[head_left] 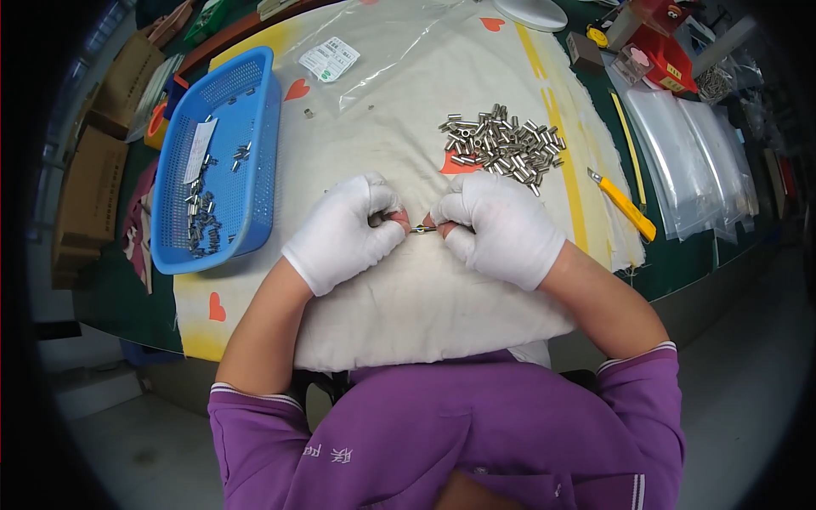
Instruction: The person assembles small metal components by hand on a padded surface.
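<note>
My left hand [348, 234] and my right hand [497, 228], both in white gloves with bare fingertips, meet over the cloth close to my body. Between them they pinch a small metal cylinder [422, 229], one end in each hand's fingers. Most of the cylinder is hidden by the fingertips. Beyond my right hand lies a loose heap of shiny metal cylinders [506, 143]. To the left of my left hand stands a blue plastic basket [265, 161], with several similar metal pieces [202, 223] and a paper slip [199, 151] in it.
A white cloth [408, 319] with red hearts covers the table. A clear plastic bag [387, 59] with a label lies at the back. A yellow utility knife [625, 204] and stacked clear bags [680, 161] are on the right. Cardboard boxes [92, 191] stand at the left.
</note>
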Motion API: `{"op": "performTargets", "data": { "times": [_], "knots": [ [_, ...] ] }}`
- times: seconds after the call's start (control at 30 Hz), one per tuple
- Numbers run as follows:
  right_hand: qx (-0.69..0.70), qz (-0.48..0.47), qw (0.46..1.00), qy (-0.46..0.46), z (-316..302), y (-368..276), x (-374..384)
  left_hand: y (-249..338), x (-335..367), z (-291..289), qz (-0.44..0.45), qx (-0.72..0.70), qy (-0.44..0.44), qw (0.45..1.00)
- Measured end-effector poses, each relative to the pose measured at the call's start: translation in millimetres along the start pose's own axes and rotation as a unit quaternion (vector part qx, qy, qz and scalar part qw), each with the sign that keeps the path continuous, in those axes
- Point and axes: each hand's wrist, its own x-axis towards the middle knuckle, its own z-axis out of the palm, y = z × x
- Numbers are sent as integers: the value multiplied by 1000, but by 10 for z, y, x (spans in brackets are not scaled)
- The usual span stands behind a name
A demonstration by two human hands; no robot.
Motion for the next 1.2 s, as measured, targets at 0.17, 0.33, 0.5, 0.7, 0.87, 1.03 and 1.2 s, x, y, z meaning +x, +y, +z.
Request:
{"op": "performTargets", "data": {
  "times": [0.17, 0.33, 0.5, 0.7, 0.87, 1.03, 1.2],
  "knots": [
    [40, 34, 998, -34, -14, -18, 22, -35, 69, -40, -31, -7, -31, 999],
    [80, 92, 990, -66, -50, -74, 67, 63, 184, -143, -123, 25, -117, 985],
    [122, 151, 974, -115, -94, -61, 159, 148, 280, -159, -157, 46, -153, 975],
    [122, 185, 962, -161, -138, -70, 266, 205, 291, -168, -171, 74, -158, 970],
    [91, 185, 965, -161, -116, -3, 278, 161, 297, -157, -157, 71, -163, 972],
    [99, 199, 966, -134, -104, -80, 157, -57, 81, -54, -26, 10, -59, 998],
    [75, 134, 986, -65, -60, -42, 92, -98, 32, -47, 10, 2, -20, 1000]
  ]
}}
